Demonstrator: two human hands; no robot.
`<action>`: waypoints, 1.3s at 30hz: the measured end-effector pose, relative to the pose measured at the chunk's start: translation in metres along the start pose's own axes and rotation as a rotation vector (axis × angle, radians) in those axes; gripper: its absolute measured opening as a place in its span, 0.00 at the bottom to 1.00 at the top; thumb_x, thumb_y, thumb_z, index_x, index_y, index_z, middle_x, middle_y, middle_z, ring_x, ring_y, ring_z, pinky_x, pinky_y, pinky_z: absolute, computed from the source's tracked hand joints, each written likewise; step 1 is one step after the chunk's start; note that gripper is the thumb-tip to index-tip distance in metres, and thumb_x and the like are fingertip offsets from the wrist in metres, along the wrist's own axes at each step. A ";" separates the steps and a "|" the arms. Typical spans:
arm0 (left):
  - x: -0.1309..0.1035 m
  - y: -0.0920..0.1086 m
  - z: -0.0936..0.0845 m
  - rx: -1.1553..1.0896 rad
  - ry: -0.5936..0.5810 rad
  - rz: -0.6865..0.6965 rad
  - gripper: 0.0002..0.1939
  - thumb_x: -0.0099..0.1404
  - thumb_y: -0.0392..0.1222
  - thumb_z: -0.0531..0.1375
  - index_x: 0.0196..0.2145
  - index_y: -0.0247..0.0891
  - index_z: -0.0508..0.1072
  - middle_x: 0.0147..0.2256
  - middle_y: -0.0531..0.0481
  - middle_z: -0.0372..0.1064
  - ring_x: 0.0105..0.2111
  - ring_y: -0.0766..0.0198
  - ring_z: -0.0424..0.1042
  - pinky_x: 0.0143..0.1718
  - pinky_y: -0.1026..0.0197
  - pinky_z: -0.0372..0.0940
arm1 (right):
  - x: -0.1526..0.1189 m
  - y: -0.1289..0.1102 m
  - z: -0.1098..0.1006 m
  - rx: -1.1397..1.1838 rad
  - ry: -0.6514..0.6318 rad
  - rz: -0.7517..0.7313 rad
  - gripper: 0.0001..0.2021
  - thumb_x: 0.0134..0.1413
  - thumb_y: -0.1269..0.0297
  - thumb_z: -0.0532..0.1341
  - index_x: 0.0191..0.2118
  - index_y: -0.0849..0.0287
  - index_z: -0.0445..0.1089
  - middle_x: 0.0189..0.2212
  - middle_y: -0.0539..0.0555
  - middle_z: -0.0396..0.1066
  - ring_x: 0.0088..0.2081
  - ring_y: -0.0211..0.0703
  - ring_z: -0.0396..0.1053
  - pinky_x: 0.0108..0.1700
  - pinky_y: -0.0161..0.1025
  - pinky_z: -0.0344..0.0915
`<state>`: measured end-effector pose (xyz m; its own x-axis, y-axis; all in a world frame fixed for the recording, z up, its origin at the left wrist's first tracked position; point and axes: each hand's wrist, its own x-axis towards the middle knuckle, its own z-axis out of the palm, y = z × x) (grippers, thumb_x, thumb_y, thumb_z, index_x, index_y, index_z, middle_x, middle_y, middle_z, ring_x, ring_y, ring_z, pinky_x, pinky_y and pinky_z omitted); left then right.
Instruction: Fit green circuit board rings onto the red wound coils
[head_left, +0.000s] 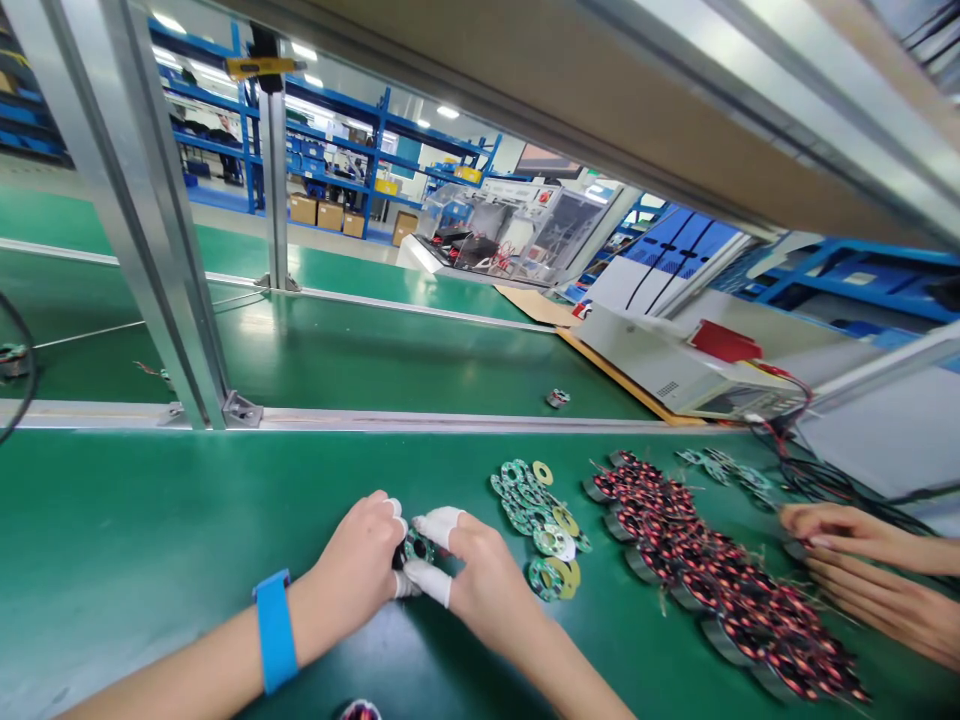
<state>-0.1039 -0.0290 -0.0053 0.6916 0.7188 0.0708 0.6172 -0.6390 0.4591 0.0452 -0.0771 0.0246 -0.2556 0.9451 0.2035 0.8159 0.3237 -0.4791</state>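
Spread along the green desk (187,520): one coil heap (697,560), dark rings with red windings, at least ten, too tightly packed for an exact count. Well to the left of the heap, pinching one small round part (418,546) with a green ringed face: left hand (356,550) closed on its left side, right hand (484,570) with thumb and one finger pressed to the other side. White finger covers (429,582): at least four, at least two per hand. Directly left of the heap: overlapping green circuit boards (529,497), roughly a dozen, with at least three yellow rings (576,575) and one white ring (568,549) among them. Right of the heap's far end: a second, smaller group of boards (727,465), not countable. Right of the heap: two co-worker's hands (862,560), blurred. Loose coil rings (558,398), at least two: one beyond the heap's far end, one well left of its near end, cut by the lower edge.
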 end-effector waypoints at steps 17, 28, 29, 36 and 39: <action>-0.004 0.003 0.000 0.092 0.039 -0.014 0.12 0.53 0.47 0.65 0.26 0.34 0.71 0.29 0.44 0.66 0.34 0.54 0.63 0.37 0.56 0.60 | -0.012 0.013 0.004 0.400 0.010 0.176 0.18 0.46 0.62 0.64 0.45 0.58 0.69 0.40 0.58 0.70 0.39 0.45 0.68 0.36 0.39 0.70; -0.012 0.005 -0.022 -0.281 0.032 -0.014 0.14 0.54 0.46 0.64 0.37 0.36 0.72 0.35 0.48 0.67 0.37 0.58 0.65 0.39 0.59 0.61 | -0.005 0.004 0.005 0.255 0.155 0.317 0.06 0.48 0.65 0.58 0.27 0.59 0.71 0.24 0.52 0.70 0.26 0.41 0.67 0.30 0.38 0.65; -0.012 0.005 -0.022 -0.330 0.007 0.003 0.11 0.55 0.43 0.63 0.36 0.38 0.72 0.34 0.49 0.67 0.36 0.60 0.65 0.39 0.61 0.61 | -0.004 0.001 0.005 0.194 0.142 0.317 0.05 0.48 0.66 0.59 0.26 0.59 0.70 0.23 0.52 0.69 0.25 0.41 0.66 0.30 0.37 0.64; -0.012 0.004 -0.016 -0.345 -0.052 0.015 0.06 0.56 0.41 0.63 0.32 0.37 0.73 0.33 0.50 0.67 0.35 0.60 0.65 0.37 0.62 0.60 | -0.004 -0.008 0.003 -0.159 0.056 0.278 0.05 0.49 0.71 0.58 0.25 0.59 0.69 0.21 0.50 0.65 0.25 0.40 0.63 0.28 0.35 0.58; -0.010 0.002 -0.015 -0.311 -0.064 0.027 0.06 0.56 0.41 0.62 0.32 0.37 0.72 0.33 0.50 0.67 0.35 0.60 0.66 0.37 0.61 0.60 | -0.005 -0.007 0.004 -0.221 0.043 0.218 0.06 0.51 0.71 0.56 0.25 0.59 0.66 0.21 0.50 0.63 0.24 0.39 0.61 0.26 0.33 0.55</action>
<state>-0.1147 -0.0336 0.0080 0.7342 0.6780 0.0353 0.4609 -0.5359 0.7073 0.0382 -0.0838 0.0236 -0.0435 0.9870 0.1545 0.9431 0.0916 -0.3196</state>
